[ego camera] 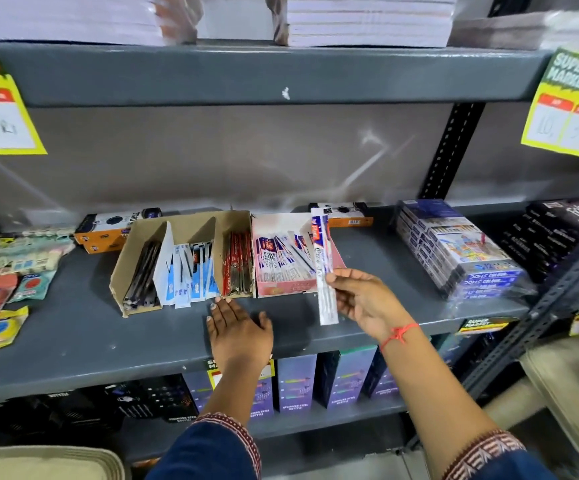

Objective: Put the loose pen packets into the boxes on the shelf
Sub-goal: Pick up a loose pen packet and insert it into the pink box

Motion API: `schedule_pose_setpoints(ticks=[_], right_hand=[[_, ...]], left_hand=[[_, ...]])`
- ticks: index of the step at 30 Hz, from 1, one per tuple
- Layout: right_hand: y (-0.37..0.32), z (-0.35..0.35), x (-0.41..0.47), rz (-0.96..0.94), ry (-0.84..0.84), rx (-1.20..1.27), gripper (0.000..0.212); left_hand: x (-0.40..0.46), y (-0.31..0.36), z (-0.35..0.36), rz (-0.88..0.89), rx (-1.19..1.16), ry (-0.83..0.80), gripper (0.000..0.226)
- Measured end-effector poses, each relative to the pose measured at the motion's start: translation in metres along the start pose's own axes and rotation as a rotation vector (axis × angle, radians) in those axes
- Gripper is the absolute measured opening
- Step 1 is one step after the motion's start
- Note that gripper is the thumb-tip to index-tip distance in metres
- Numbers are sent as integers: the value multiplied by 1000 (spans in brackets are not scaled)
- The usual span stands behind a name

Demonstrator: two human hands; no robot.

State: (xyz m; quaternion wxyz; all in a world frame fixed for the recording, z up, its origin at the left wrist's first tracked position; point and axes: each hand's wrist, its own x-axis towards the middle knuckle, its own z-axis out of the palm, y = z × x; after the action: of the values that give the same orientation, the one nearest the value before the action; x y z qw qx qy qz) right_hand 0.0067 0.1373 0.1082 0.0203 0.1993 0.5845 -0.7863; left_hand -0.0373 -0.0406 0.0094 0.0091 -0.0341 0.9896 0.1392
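A brown cardboard box (132, 258) with dividers stands on the grey shelf (73, 327), holding dark, blue-white and red pen packets. To its right sits a pink box (281, 289) full of white-and-red pen packets. My right hand (364, 299) pinches a long white pen packet (322, 268) upright, just over the pink box's right front corner. My left hand (237, 330) lies flat on the shelf in front of the cardboard box, fingers spread, holding nothing.
Wrapped colour pencil boxes (454, 251) sit to the right, black boxes (558, 233) beyond them. Orange-and-white boxes (104, 230) stand behind the cardboard box. Eraser packets (11, 271) lie at the left. Yellow price tags (568, 109) hang from the upper shelf.
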Motion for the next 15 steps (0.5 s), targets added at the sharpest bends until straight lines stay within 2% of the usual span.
schedule_pose_setpoints(ticks=[6, 15], right_hand=[[10, 21, -6, -4, -78, 12, 17], [8, 25, -3, -22, -80, 2, 16]], left_hand=[[-1, 0, -2, -9, -1, 3, 76], [-2, 2, -2, -8, -3, 15, 77]])
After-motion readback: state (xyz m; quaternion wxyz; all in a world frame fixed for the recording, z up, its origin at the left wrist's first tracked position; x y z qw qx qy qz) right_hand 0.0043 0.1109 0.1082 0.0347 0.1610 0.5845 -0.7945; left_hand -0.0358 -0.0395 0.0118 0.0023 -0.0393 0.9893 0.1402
